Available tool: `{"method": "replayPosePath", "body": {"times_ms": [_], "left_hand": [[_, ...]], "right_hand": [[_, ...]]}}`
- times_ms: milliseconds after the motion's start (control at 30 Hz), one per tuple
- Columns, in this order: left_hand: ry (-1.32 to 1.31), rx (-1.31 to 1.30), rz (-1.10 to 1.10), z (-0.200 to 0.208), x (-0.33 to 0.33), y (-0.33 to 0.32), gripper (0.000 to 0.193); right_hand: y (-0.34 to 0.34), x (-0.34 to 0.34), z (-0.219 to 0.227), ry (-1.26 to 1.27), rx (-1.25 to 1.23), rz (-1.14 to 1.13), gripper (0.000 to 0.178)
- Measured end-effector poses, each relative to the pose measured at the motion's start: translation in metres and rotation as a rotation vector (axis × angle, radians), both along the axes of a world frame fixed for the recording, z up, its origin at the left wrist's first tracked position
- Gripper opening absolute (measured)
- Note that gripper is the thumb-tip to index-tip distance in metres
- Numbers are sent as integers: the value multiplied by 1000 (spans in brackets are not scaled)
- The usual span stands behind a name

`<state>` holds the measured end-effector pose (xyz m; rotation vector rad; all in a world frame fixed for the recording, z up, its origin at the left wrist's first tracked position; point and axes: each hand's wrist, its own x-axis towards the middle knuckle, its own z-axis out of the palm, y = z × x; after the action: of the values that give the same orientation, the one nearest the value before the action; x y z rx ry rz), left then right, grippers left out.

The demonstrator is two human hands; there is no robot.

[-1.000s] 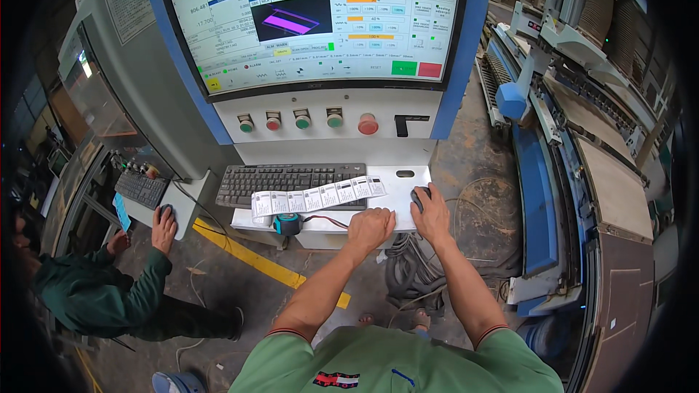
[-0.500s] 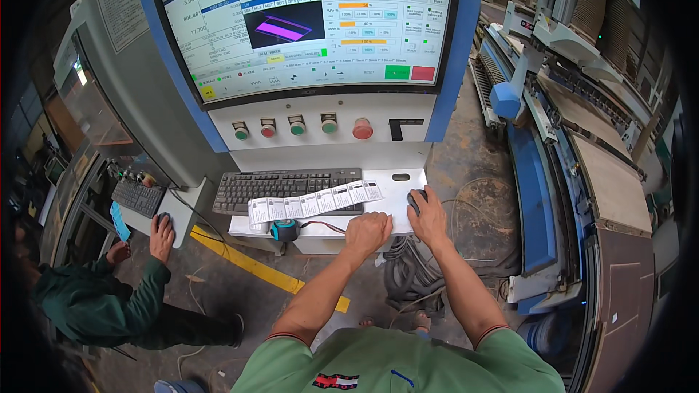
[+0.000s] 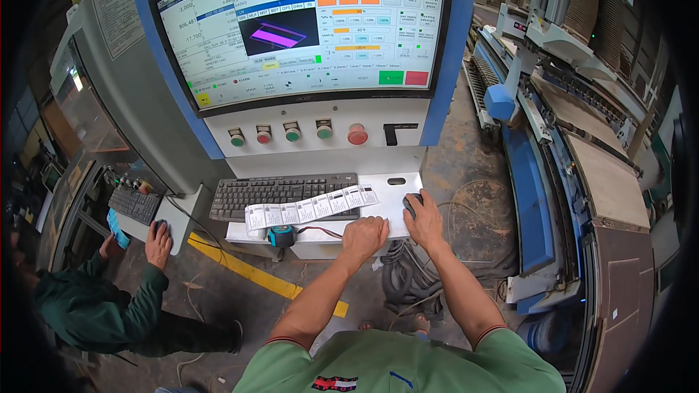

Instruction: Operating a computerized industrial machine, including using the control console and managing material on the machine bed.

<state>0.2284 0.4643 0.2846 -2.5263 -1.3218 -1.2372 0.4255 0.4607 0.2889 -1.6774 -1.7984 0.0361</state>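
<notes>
My right hand (image 3: 425, 224) is curled over a black mouse (image 3: 412, 205) at the right end of a white shelf (image 3: 393, 202). My left hand (image 3: 365, 237) rests as a fist on the shelf's front edge; the inside of its grip is hidden. A dark strap runs toward this fist from a teal and black tape measure (image 3: 281, 236). Just behind the tape measure, a strip of white printed labels (image 3: 309, 208) lies slantwise across the lower part of a black keyboard (image 3: 280, 190).
Above the shelf, a lit monitor (image 3: 291, 36) sits over a row of buttons and a red knob (image 3: 357, 134). At left, a co-worker in a dark green sleeve (image 3: 138, 298) uses a second mouse. A large machine (image 3: 528, 196) stands at right. Grey hoses (image 3: 411, 276) coil below the shelf.
The whole view has shifted slightly. Both my hands keep their places on the mouse and the shelf edge. The co-worker's hand with the light blue piece has moved a little.
</notes>
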Motion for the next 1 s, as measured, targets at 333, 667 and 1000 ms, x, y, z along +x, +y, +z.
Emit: {"method": "replayPosePath", "body": {"times_ms": [333, 667, 1000], "left_hand": [[20, -4, 3, 2, 0, -1, 29], [20, -9, 2, 2, 0, -1, 30], [-1, 7, 3, -2, 0, 1, 28]], "right_hand": [[-1, 0, 1, -11, -1, -10, 46], [-2, 0, 3, 12, -38, 2, 47], [-1, -2, 3, 3, -14, -8, 46]]}}
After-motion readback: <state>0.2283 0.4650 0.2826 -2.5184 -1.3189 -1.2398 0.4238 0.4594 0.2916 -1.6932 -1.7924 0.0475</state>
